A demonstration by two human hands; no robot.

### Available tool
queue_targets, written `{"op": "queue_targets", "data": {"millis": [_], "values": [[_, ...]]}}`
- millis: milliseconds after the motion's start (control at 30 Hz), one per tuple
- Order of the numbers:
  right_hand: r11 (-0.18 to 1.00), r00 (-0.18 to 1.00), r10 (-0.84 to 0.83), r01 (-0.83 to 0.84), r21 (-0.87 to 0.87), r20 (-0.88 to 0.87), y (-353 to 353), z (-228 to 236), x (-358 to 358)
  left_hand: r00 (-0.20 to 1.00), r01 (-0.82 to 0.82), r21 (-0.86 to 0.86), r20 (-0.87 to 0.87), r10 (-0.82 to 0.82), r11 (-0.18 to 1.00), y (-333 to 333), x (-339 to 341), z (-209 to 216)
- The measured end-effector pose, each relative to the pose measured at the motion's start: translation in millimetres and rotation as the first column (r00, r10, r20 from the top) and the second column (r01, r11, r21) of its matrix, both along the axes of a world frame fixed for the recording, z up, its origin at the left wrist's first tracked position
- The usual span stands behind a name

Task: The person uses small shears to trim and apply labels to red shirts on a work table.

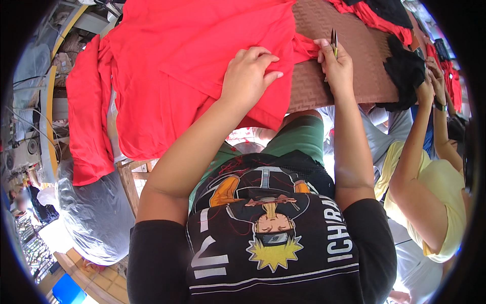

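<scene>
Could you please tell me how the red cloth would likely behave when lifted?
The red cloth is probably floppy, since it drapes past the brown table's near edge. It would likely crease easily, given its wrinkles. It may be light for its spread, as the fabric looks thin.

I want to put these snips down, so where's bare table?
The widest bare patch is brown tabletop right of your right hand, bordered by red-and-black fabric and black cloth. A narrower one lies between that hand and the red cloth, which crowds the left, including under your left hand.
</scene>
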State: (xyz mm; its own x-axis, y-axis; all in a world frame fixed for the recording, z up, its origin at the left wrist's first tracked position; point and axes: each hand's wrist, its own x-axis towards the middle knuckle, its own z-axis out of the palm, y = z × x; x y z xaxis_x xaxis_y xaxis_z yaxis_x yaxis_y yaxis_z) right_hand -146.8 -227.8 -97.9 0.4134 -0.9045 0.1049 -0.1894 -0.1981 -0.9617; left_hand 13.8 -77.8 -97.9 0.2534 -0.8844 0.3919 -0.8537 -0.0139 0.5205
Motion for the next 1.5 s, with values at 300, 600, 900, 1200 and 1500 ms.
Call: {"op": "queue_targets", "data": {"millis": [300,600,900,1200,1500], "values": [[0.983,0.874,-0.086,-0.003,0.182,0.478,-18.5,-7.3,-16.2,0.353,0.114,-0.071,-0.929,-0.107,0.991,74.2,60.3,85.5],[0.889,0.728,-0.243,-0.096,0.447,0.64,-31.4,0.7,-24.4,0.2,0.101,-0.087,-0.974,-0.106,0.991,263.2,124.3,96.9],[0.848,0.64,-0.178,-0.286,0.446,0.748,-15.4,51.6,-16.3,0.093,-0.82,-0.081,-0.996,-0.007,0.567,430.8,174.8,77.3],[0.67,0.349,0.256,-0.736,0.095,0.901,-30.8,46.5,-34.3,0.18,0.208,0.953,0.184,0.966,-0.22,503.7,139.1,-4.0],[0.887,0.724,0.335,-0.459,0.058,0.602,-9.3,71.7,-26.7,0.802,-0.27,0.96,0.265,0.535,-0.071,358.6,151.5,57.1]]}}
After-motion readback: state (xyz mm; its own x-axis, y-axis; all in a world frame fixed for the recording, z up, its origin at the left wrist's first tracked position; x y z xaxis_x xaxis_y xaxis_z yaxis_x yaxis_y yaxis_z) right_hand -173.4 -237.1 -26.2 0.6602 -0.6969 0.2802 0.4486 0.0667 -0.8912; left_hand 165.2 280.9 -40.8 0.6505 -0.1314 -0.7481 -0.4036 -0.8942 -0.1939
